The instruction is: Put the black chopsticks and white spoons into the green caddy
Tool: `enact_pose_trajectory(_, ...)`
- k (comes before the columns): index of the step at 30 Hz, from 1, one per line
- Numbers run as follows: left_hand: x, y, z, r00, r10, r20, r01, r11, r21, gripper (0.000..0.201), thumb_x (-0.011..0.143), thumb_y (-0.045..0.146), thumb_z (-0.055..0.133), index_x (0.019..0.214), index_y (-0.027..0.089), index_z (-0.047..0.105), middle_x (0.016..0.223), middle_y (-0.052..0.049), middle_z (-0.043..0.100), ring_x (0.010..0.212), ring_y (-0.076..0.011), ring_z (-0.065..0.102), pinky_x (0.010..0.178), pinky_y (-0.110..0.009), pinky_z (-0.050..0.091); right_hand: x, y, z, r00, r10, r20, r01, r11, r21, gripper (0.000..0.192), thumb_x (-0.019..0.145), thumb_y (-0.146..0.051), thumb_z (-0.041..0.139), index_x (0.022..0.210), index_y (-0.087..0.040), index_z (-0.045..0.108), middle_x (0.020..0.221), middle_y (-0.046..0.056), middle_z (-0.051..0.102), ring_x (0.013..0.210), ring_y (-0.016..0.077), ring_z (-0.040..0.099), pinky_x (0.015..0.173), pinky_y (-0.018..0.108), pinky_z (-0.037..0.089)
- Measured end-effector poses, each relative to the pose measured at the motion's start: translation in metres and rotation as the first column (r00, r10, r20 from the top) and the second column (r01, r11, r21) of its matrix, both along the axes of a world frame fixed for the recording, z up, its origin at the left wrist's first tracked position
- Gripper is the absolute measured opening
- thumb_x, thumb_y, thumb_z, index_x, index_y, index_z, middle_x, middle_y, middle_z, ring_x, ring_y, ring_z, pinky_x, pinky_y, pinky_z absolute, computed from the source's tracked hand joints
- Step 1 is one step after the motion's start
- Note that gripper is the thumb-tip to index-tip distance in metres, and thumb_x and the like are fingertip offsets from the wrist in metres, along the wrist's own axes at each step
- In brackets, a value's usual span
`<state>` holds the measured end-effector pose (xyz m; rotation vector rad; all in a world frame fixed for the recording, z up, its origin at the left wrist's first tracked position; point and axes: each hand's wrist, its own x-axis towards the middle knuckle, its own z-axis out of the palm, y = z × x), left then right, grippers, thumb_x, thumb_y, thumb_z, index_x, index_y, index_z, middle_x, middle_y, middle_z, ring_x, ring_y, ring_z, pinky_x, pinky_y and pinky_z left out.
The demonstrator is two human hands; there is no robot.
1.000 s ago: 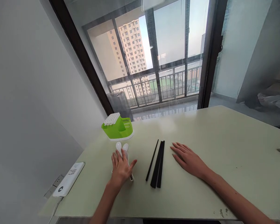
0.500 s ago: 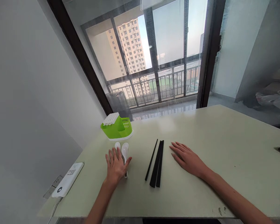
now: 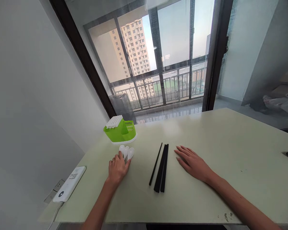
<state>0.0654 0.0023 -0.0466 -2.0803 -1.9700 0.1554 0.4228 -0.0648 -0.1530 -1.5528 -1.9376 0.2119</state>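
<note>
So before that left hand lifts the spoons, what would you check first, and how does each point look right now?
1. Left hand closed on the spoons: ok, fingers curl over the handles.
2. All spoons inside the grip: cannot tell, the handles are hidden.
3. Right hand clear of the spoons: ok, flat on the table.
4. Chopsticks out of the way: ok, apart from both hands.
5. Green holder upright: ok, just beyond the spoons.
</note>
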Motion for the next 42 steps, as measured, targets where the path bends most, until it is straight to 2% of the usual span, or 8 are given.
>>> enact_pose_trajectory(9, 0.017, 0.004, -0.006, 0.996, -0.042, -0.078, 0.038, 0.998, -0.056, 0.031, 0.103, 0.024, 0.037, 0.124, 0.009, 0.055, 0.115, -0.019, 0.064, 0.106, -0.0294, 0.067, 0.089, -0.04, 0.05, 0.0, 0.0, 0.0, 1.0, -0.004, -0.014, 0.004, 1.0, 0.006, 0.053, 0.102, -0.052, 0.038, 0.147, -0.029, 0.052, 0.157, 0.003, 0.043, 0.148, 0.0262, 0.033, 0.123, 0.05, 0.027)
enact_pose_trajectory(14, 0.037, 0.002, -0.01, 0.995, -0.067, -0.074, 0.058, 0.991, -0.117, 0.04, 0.095, 0.0, 0.031, 0.129, 0.009, 0.05, 0.118, -0.019, 0.06, 0.1, -0.0263, 0.07, 0.083, -0.036, 0.054, -0.001, -0.002, 0.003, 1.0, -0.009, 0.019, 0.009, 1.0, -0.009, 0.054, 0.102, -0.053, 0.035, 0.147, -0.028, 0.052, 0.158, 0.002, 0.041, 0.149, 0.0258, 0.032, 0.123, 0.05, 0.028)
enact_pose_trajectory(24, 0.114, -0.025, 0.005, 0.899, -0.247, 0.361, 0.304, 0.947, -0.109, 0.038, 0.106, 0.021, 0.024, 0.137, 0.014, 0.045, 0.123, -0.015, 0.058, 0.095, -0.0195, 0.069, 0.083, -0.028, 0.052, -0.002, -0.003, 0.02, 0.981, 0.004, -0.196, -0.021, 0.996, -0.088, 0.056, 0.099, -0.057, 0.04, 0.142, -0.026, 0.056, 0.152, 0.006, 0.05, 0.145, 0.0276, 0.039, 0.121, 0.051, 0.031)
enact_pose_trajectory(27, 0.151, -0.041, 0.01, 0.821, -0.35, 0.45, 0.42, 0.905, -0.062, 0.037, 0.107, 0.024, 0.025, 0.136, 0.015, 0.046, 0.123, -0.015, 0.058, 0.097, -0.0189, 0.068, 0.085, -0.028, 0.051, -0.001, -0.002, 0.033, 0.865, -0.03, -0.5, -0.062, 0.984, -0.165, 0.055, 0.099, -0.061, 0.04, 0.142, -0.03, 0.054, 0.149, 0.004, 0.054, 0.139, 0.0265, 0.047, 0.119, 0.05, 0.035)
enact_pose_trajectory(30, 0.184, -0.054, 0.004, 0.803, -0.417, 0.427, 0.487, 0.871, -0.065, 0.036, 0.106, 0.021, 0.028, 0.137, 0.015, 0.045, 0.124, -0.016, 0.058, 0.096, -0.0195, 0.07, 0.081, -0.028, 0.053, 0.001, 0.001, 0.039, 0.639, -0.042, -0.768, -0.145, 0.974, -0.175, 0.058, 0.098, -0.063, 0.041, 0.147, -0.033, 0.046, 0.146, 0.003, 0.056, 0.135, 0.0248, 0.053, 0.118, 0.047, 0.037)
enact_pose_trajectory(34, 0.212, -0.06, -0.009, 0.815, -0.442, 0.374, 0.505, 0.859, -0.087, 0.032, 0.105, 0.022, 0.033, 0.132, 0.012, 0.048, 0.12, -0.018, 0.059, 0.085, -0.0204, 0.073, 0.07, -0.028, 0.055, 0.006, 0.007, 0.032, 0.418, -0.073, -0.905, -0.186, 0.969, -0.163, 0.063, 0.094, -0.062, 0.05, 0.149, -0.031, 0.042, 0.14, 0.004, 0.062, 0.126, 0.0245, 0.061, 0.113, 0.043, 0.045)
enact_pose_trajectory(38, 0.222, -0.059, -0.016, 0.815, -0.437, 0.38, 0.503, 0.86, -0.088, 0.037, 0.103, 0.019, 0.035, 0.138, 0.011, 0.045, 0.123, -0.021, 0.059, 0.09, -0.0226, 0.073, 0.072, -0.03, 0.056, 0.009, 0.008, 0.028, 0.353, -0.141, -0.925, -0.139, 0.97, -0.201, 0.071, 0.091, -0.058, 0.056, 0.153, -0.03, 0.035, 0.137, 0.006, 0.063, 0.121, 0.025, 0.064, 0.11, 0.043, 0.048)
enact_pose_trajectory(42, 0.226, -0.058, -0.017, 0.813, -0.43, 0.392, 0.5, 0.861, -0.093, 0.041, 0.101, 0.017, 0.039, 0.142, 0.01, 0.042, 0.128, -0.023, 0.057, 0.093, -0.0243, 0.073, 0.076, -0.031, 0.056, 0.01, 0.006, 0.033, 0.449, -0.178, -0.875, -0.079, 0.968, -0.238, 0.075, 0.088, -0.052, 0.059, 0.155, -0.031, 0.031, 0.139, 0.005, 0.062, 0.124, 0.025, 0.062, 0.111, 0.044, 0.047)
